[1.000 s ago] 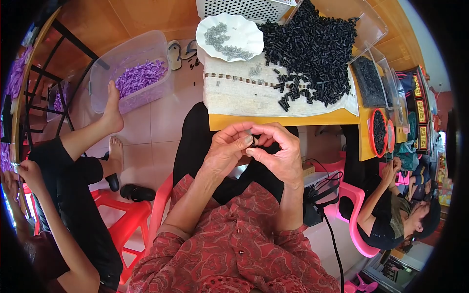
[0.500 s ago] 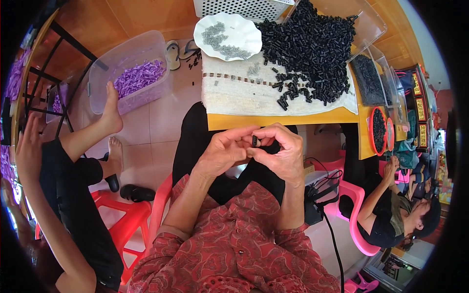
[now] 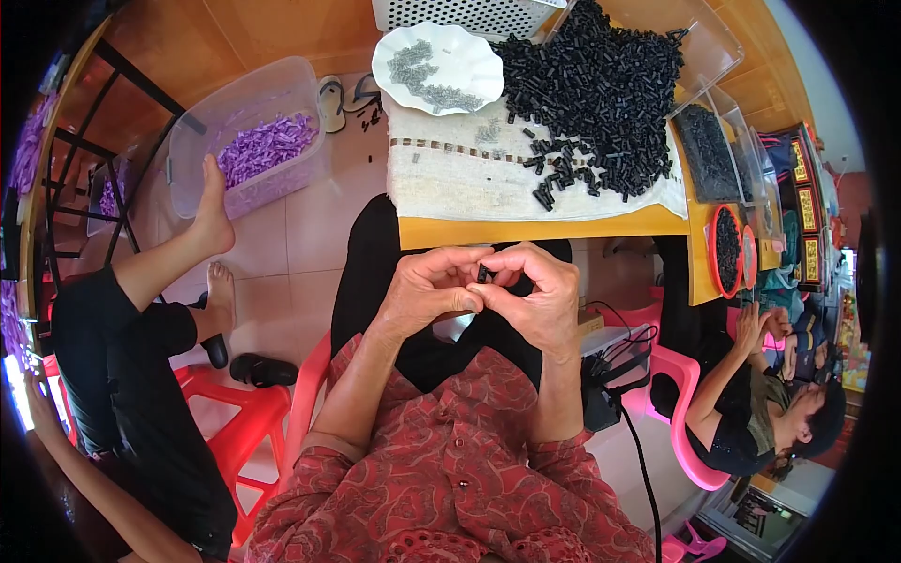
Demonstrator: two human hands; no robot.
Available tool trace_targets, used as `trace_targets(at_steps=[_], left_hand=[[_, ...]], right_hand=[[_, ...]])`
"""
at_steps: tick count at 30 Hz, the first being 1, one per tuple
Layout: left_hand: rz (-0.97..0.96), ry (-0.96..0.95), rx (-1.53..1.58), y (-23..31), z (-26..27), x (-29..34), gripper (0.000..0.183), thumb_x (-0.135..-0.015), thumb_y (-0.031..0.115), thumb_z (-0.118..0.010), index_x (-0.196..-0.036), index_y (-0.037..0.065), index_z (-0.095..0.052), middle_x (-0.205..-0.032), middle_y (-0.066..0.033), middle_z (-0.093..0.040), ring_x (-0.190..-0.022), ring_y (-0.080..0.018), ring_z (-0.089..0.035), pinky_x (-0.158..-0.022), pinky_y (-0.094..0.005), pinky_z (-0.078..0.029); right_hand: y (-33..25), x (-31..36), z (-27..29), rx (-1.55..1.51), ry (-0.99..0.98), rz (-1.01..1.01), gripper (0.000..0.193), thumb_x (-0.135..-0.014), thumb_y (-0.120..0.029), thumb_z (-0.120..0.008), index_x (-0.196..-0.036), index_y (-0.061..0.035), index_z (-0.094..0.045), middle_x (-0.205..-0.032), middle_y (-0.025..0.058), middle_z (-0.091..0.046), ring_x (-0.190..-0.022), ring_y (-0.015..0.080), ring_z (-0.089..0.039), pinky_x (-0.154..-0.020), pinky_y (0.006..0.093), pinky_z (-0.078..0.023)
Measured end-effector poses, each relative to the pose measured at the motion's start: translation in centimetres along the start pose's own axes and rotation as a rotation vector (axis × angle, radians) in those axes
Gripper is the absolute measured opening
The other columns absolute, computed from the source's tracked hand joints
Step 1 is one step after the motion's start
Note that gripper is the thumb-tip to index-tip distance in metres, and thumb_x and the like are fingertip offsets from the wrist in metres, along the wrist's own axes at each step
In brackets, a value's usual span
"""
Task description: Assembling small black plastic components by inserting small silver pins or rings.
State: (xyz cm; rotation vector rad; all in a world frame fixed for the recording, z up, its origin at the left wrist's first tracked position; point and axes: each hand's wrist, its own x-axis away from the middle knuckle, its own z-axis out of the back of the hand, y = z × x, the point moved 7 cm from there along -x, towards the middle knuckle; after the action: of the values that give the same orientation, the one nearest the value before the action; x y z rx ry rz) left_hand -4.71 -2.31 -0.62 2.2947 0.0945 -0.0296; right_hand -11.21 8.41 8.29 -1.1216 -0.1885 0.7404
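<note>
My left hand (image 3: 427,293) and my right hand (image 3: 535,296) meet fingertip to fingertip above my lap, just below the table edge. Between the fingertips of both hands sits a small black plastic part (image 3: 482,273). On the table ahead lies a big heap of the same black parts (image 3: 601,89) on a white cloth (image 3: 460,178). A white plate (image 3: 437,68) at the far side holds small grey metal pieces.
A clear tub of purple parts (image 3: 258,150) stands on the floor at left, with another person's bare foot (image 3: 214,202) against it. Red stools (image 3: 249,413) are at lower left. Trays of black parts (image 3: 709,155) lie at right, where another seated person (image 3: 770,403) works.
My hands stayed joined above my lap and shifted the small black part slightly between the fingertips. The view tilted a little, so the table sits higher in the picture.
</note>
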Motion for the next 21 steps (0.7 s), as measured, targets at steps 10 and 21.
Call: trace_targets(at_steps=[10,21], left_hand=[[-0.038,-0.017,0.061,-0.5,-0.2,-0.3,0.050,-0.082,-0.003,-0.072,-0.130,0.001,-0.057,-0.103,-0.0046,-0.066,-0.090,-0.0108,-0.063,-0.077,-0.0252,-0.054],[0.023,0.263,-0.152,-0.5,0.4,-1.0,0.033,-0.092,0.001,-0.062,-0.124,0.002,-0.062,-0.102,-0.0043,-0.068,-0.089,-0.0100,-0.064,-0.081,-0.0250,-0.054]], right_hand=[[-0.6,-0.1,0.3,0.088,0.021,0.030,0.025,-0.069,0.003,-0.079,-0.090,-0.0007,-0.067,-0.080,0.0067,-0.067,-0.067,0.0129,-0.065,-0.058,0.0248,-0.051],[-1.0,0.4,0.2,0.149,0.080,0.093,0.040,-0.068,0.009,-0.075,-0.105,-0.0009,-0.065,-0.095,0.0098,-0.065,-0.076,0.0184,-0.065,-0.068,0.0285,-0.054]])
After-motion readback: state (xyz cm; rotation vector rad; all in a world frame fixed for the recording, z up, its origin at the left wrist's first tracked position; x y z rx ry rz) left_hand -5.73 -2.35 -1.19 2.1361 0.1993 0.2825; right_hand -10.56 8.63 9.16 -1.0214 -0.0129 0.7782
